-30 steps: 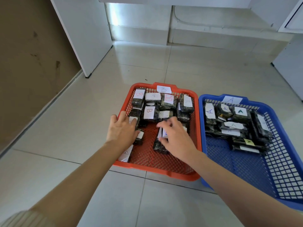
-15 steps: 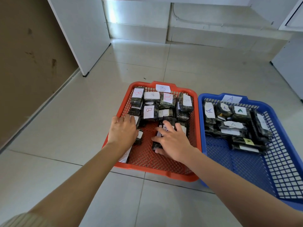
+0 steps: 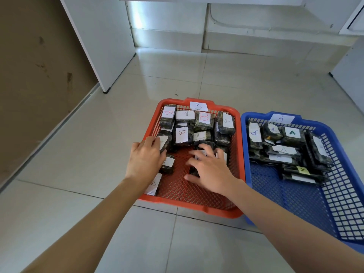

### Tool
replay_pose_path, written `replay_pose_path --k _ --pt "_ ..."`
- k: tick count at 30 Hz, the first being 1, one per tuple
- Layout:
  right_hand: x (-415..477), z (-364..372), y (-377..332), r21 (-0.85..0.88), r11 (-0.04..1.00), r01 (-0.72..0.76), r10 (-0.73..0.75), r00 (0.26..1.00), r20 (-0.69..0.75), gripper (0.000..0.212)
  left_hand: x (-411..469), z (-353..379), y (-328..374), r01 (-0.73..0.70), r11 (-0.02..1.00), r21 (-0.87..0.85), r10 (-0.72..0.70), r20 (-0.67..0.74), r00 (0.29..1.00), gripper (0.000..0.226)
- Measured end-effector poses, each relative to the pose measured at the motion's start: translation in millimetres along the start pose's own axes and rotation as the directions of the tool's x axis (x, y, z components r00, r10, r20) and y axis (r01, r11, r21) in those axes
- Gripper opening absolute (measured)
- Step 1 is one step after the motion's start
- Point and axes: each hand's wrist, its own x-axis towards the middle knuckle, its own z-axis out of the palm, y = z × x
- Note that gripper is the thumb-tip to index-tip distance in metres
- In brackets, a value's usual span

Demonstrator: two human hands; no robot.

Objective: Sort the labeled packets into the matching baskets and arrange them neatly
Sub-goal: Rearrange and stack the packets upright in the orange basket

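Clearly the sorting is nearly done, and the step in hand looks like the tidying of the B packets (image 3: 182, 134). They lie in the red basket (image 3: 197, 208), mostly packed in rows against its far wall under the B tag (image 3: 198, 106), while some nearer ones are loose and crooked. The right hand (image 3: 211, 170) lies on the loose packets (image 3: 194, 171) in the middle, with its fingers spread and nearly straight, so it presses and does not grasp. The left hand (image 3: 144, 160) is at the left wall with bent fingers on a side packet (image 3: 165, 141). I cannot tell whether it grips this packet or only pushes it. One corner packet (image 3: 153, 184) stands at the near left, and its mark looks perhaps like an A, but I cannot read it surely. Just beside, the blue basket (image 3: 256, 114) with the A tag (image 3: 281, 118) holds the A packets (image 3: 292, 133), both baskets on the tiled floor (image 3: 78, 154). Next, I think, both hands should slide the loose packets up to the rows, and the corner label needs a check.
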Motion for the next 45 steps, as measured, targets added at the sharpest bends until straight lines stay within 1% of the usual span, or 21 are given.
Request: replay_pose_path --k 2,4,6,8,9,12,15,16,18,21,23,25,27,29,31,33,34,36,40,42,45 --pt "2.8 -5.5 3.2 0.127 0.991 -0.047 0.062 0.991 -0.120 0.043 -2.9 -7.1 0.6 0.074 0.976 -0.205 -0.085 -0.045 0.995 0.033" --pt "10.1 -11.5 8.4 0.231 0.969 -0.082 0.142 0.956 -0.257 0.037 -5.2 -15.0 3.7 0.131 0.916 -0.380 -0.162 -0.052 0.985 0.035" --pt "23.0 -17.5 13.3 0.361 0.928 -0.095 0.220 0.921 -0.323 0.038 -6.8 -18.5 7.1 0.165 0.870 -0.465 -0.199 -0.025 0.980 0.037" --pt "39.5 -20.9 17.6 0.427 0.900 -0.088 0.226 0.932 -0.283 0.048 -8.8 -16.7 8.5 0.159 0.865 -0.475 -0.182 -0.001 0.983 0.038" --pt "48.2 -20.8 19.7 0.411 0.907 -0.090 0.202 0.950 -0.237 0.054 -9.9 -14.8 7.9 0.158 0.868 -0.472 -0.173 0.012 0.985 0.039" --pt "71.8 -16.7 25.2 0.273 0.956 -0.111 0.142 0.985 -0.096 0.070 -11.3 -12.0 5.3 0.142 0.870 -0.471 -0.160 0.003 0.987 0.039" --pt "86.7 -14.0 30.0 0.162 0.982 -0.094 0.101 0.994 -0.037 0.079 -10.8 -11.3 3.6 0.081 0.860 -0.504 -0.143 -0.085 0.986 0.038" --pt "89.2 -14.9 31.7 0.174 0.981 -0.083 0.090 0.995 -0.033 0.079 -10.6 -11.1 2.7 0.063 0.859 -0.509 -0.138 -0.112 0.984 0.038" --pt "89.7 -20.1 36.0 0.313 0.945 -0.098 0.111 0.994 -0.025 0.078 -10.3 -10.9 1.4 0.049 0.857 -0.512 -0.136 -0.134 0.982 0.038" --pt "84.3 -28.4 46.1 0.540 0.827 -0.154 0.208 0.977 -0.040 0.075 -7.1 -7.6 1.1 0.042 0.859 -0.510 -0.119 -0.120 0.986 0.037" --pt "78.8 -31.3 52.4 0.628 0.757 -0.179 0.302 0.948 -0.095 0.073 -3.5 -4.3 3.9 0.031 0.866 -0.499 -0.090 -0.095 0.991 0.035" --pt "72.1 -33.0 56.6 0.671 0.717 -0.189 0.362 0.924 -0.126 0.071 -0.1 -0.8 10.5 0.010 0.883 -0.469 -0.042 -0.057 0.997 0.033" --pt "65.8 -33.7 58.9 0.671 0.716 -0.196 0.367 0.922 -0.122 0.071 1.6 1.5 20.9 -0.019 0.902 -0.431 0.025 0.008 1.000 0.033" --pt "60.3 -34.0 59.8 0.666 0.721 -0.192 0.356 0.927 -0.119 0.071 3.6 4.0 32.2 -0.034 0.923 -0.382 0.083 0.112 0.990 0.038" --pt "55.1 -33.0 60.2 0.662 0.726 -0.189 0.343 0.933 -0.109 0.072 7.3 7.6 40.8 -0.023 0.951 -0.310 0.096 0.223 0.970 0.043" --pt "50.2 -30.6 61.4 0.664 0.723 -0.189 0.332 0.938 -0.095 0.073 11.7 9.8 47.2 -0.009 0.970 -0.244 0.085 0.302 0.950 0.048" --pt "47.9 -29.8 62.5 0.669 0.719 -0.189 0.333 0.939 -0.092 0.073 12.8 10.9 49.5 0.002 0.972 -0.236 0.077 0.327 0.942 0.051" --pt "44.0 -30.2 64.9 0.679 0.707 -0.196 0.348 0.933 -0.093 0.073 11.5 11.6 53.5 0.025 0.962 -0.272 0.080 0.368 0.926 0.054" --pt "40.9 -34.7 67.4 0.696 0.687 -0.208 0.382 0.918 -0.103 0.072 5.7 9.1 54.4 0.024 0.944 -0.330 0.139 0.461 0.876 0.055" --pt "41.4 -35.9 66.4 0.704 0.680 -0.205 0.392 0.913 -0.112 0.072 7.0 10.1 52.6 0.021 0.943 -0.332 0.153 0.487 0.860 0.055" --pt "42.5 -34.9 64.3 0.704 0.679 -0.207 0.395 0.912 -0.112 0.072 12.1 12.1 53.0 0.041 0.949 -0.314 0.129 0.502 0.855 0.055"
